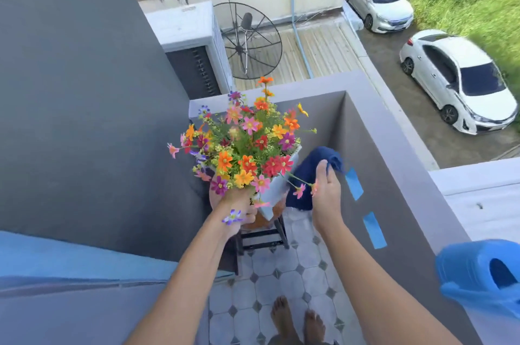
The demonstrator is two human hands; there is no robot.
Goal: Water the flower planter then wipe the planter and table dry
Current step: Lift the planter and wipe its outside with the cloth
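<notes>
Setting: small balcony with patterned floor tiles (pixel 281 268), grey parapet wall (pixel 394 164) on the right, dark grey wall on the left.
Planter (pixel 277 190): pale, square-cornered, tilted, resting on a small round table (pixel 261 221) with dark legs; filled with many-coloured flowers (pixel 244 145) that hide most of the rim.
Left hand (pixel 239 209): under the blooms at the planter's near left side, fingers wrapped against it; grip partly hidden by flowers, so exact hold cannot be told.
Right hand (pixel 327 190): closed on a dark blue cloth (pixel 309 173), thumb and fingers pinching its upper fold.
Cloth: bunched, hanging against the planter's right side, between planter and parapet wall.
Watering can (pixel 484 277): bright blue, standing on top of the parapet at the lower right, well apart from both hands.
Tape (pixel 374 229): two blue strips stuck on the inner face of the parapet.
Feet (pixel 298 322): bare, on the tiles at the bottom edge.
Beyond the balcony: satellite dish (pixel 247 41) on a lower roof, two white cars (pixel 455 80) parked beside grass.
</notes>
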